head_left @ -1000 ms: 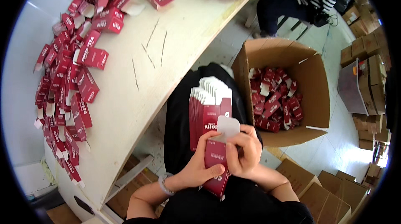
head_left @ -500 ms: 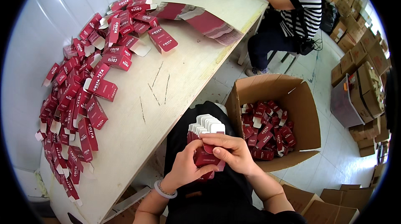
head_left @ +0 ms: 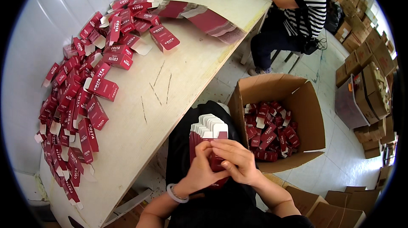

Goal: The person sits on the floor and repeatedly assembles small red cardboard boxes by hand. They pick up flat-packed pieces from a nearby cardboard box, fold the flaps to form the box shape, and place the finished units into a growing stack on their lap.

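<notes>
In my lap lies a stack of flat red cartons (head_left: 209,124), its white end flaps fanned out at the far end. On top of it, a small red carton (head_left: 216,163) is gripped between both hands. My left hand (head_left: 197,172) curls round its left side, thumb across the near end. My right hand (head_left: 236,160) closes over its far and right side, with the fingertips of both hands meeting at the far end. The fingers cover most of the carton, so how far it is folded is hard to see.
A heap of folded red cartons (head_left: 70,94) lies along the wall on the white table (head_left: 140,143). Stacks of flat cartons (head_left: 212,23) lie farther back. An open cardboard box (head_left: 280,84) with red cartons stands at my right. A seated person (head_left: 297,19) works beyond it.
My right fingers have drawn inward over the carton, and my left hand has shifted slightly right. More of the carton is now covered by the fingers.
</notes>
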### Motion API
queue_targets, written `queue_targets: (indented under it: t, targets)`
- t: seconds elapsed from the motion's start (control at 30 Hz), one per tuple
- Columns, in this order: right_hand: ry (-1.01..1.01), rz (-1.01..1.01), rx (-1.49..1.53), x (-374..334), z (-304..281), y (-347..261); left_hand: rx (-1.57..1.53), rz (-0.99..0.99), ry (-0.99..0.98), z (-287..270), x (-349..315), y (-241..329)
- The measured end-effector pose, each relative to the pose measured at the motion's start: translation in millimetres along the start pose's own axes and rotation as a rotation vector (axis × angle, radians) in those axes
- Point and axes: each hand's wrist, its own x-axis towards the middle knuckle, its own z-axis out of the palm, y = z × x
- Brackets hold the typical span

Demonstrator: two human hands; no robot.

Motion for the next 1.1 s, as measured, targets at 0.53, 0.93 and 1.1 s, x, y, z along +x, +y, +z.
queue_targets:
  t: [0.53,0.93,1.1]
  targets:
    - [-0.12,0.137,-0.73,-34.4,64.9,104.0,-0.222,-0.289,0.301,-34.2,-21.9,-28.9]
    - [0.125,-0.169,-0.382,-11.8,40.1,19.5,-0.505,-0.287,-0.456,3.6,-32.1,-22.4]
    - [0.332,-0.028,-0.098,-12.3,20.9,15.9,-0.483,-0.36,-0.154,-8.4,-13.4,-14.0]
